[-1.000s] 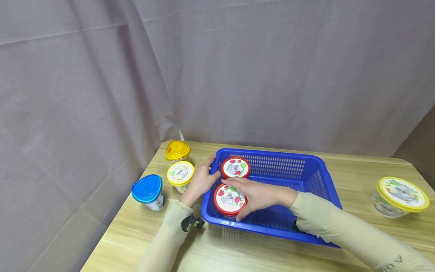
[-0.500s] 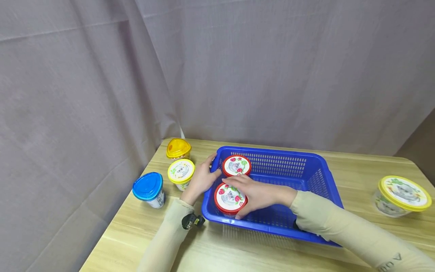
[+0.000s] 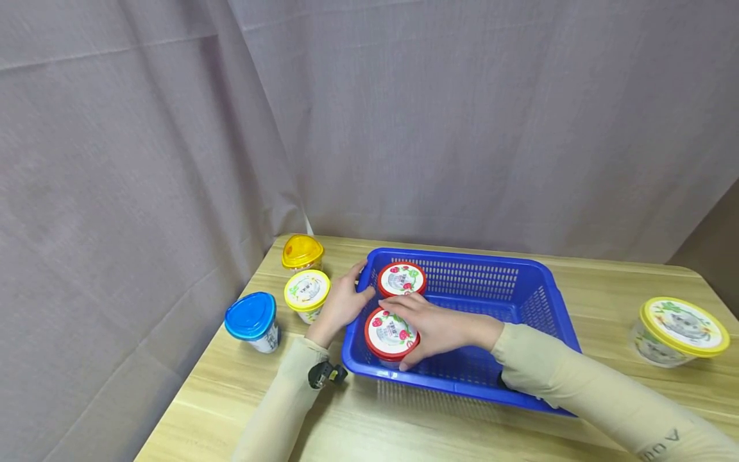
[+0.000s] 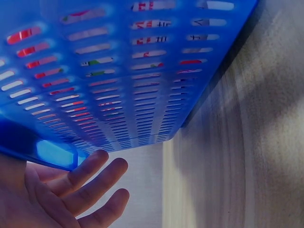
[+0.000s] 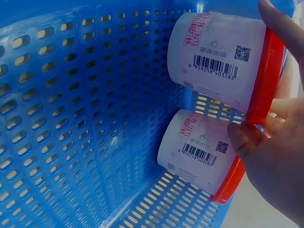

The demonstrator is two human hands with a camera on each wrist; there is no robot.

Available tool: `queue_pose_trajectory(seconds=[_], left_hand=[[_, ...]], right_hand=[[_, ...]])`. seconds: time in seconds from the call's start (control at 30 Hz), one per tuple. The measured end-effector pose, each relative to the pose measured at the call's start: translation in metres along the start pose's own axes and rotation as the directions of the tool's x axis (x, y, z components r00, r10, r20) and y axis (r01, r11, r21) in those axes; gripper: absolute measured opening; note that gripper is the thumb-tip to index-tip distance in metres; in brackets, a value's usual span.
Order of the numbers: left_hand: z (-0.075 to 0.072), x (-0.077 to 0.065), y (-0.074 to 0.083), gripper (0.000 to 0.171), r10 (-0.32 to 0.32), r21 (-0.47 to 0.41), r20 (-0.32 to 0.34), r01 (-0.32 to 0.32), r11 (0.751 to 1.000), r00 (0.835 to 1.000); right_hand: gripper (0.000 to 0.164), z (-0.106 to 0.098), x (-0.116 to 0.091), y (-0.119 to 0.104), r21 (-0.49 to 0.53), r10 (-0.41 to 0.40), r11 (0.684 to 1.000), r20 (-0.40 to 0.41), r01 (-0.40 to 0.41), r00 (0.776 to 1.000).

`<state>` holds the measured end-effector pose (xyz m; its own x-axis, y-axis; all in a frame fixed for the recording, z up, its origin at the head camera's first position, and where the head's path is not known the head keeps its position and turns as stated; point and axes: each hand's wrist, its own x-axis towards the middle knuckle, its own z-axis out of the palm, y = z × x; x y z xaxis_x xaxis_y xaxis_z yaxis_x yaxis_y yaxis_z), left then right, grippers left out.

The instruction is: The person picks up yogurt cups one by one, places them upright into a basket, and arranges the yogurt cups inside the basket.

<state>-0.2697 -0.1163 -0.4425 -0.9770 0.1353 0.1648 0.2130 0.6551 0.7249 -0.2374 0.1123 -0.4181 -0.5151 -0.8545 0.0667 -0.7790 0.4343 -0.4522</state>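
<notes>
A blue plastic basket (image 3: 456, 390) stands on the table, two round tubs with red-rimmed, strawberry-print lids at its left end. My left hand (image 3: 344, 303) grips the basket's left rim, thumb over the inside and fingers outside; in the left wrist view the fingers (image 4: 95, 190) curve below the rim. My right hand (image 3: 435, 328) holds the nearer tub (image 3: 391, 333) by its lid, fingers at the far side and thumb at the near side. Just behind it sits the other tub (image 3: 402, 280). In the right wrist view the held tub (image 5: 216, 59) shows a barcode on its pale wall.
Left of the basket are a blue-lidded cup (image 3: 251, 317), a yellow-lidded tub (image 3: 307, 290) and an orange-lidded container (image 3: 303, 252). A larger yellow-lidded tub (image 3: 684, 327) stands to the right. Grey cloth (image 3: 439, 128) hangs behind the wooden table (image 3: 358, 427).
Hardly anything differs. The held tub's lid and my right fingers have shifted very slightly toward the back of the basket in view. My left hand stays on the rim.
</notes>
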Motion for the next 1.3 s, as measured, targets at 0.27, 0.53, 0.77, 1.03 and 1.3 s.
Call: queue_pose_trajectory(seconds=[0.27, 0.53, 0.77, 1.03, 1.3], left_hand=[[0.002, 0.001, 0.0, 0.067, 0.011, 0.007, -0.006, -0.011, 1.0, 1.0], [0.003, 0.002, 0.001, 0.066, 0.024, 0.025, -0.017, -0.024, 0.999, 1.0], [0.003, -0.002, 0.0, 0.067, 0.02, 0.022, -0.008, -0.02, 1.0, 1.0], [0.001, -0.002, -0.001, 0.066, 0.036, 0.042, -0.035, -0.034, 0.999, 0.999], [-0.002, -0.001, 0.002, 0.067, 0.016, 0.022, -0.03, -0.015, 1.0, 0.999]], right_hand=[[0.112, -0.003, -0.001, -0.003, -0.028, -0.021, 0.999, -0.009, 0.021, 1.0], [0.112, -0.014, -0.003, -0.009, -0.005, -0.022, 1.0, -0.035, 0.022, 0.999], [0.104, -0.021, -0.008, -0.011, 0.028, 0.007, 1.0, -0.06, -0.005, 0.998], [0.101, -0.029, -0.013, -0.009, 0.009, 0.059, 0.998, -0.089, -0.059, 0.994], [0.099, -0.047, -0.025, -0.003, -0.014, 0.132, 0.991, -0.113, -0.134, 0.985]])
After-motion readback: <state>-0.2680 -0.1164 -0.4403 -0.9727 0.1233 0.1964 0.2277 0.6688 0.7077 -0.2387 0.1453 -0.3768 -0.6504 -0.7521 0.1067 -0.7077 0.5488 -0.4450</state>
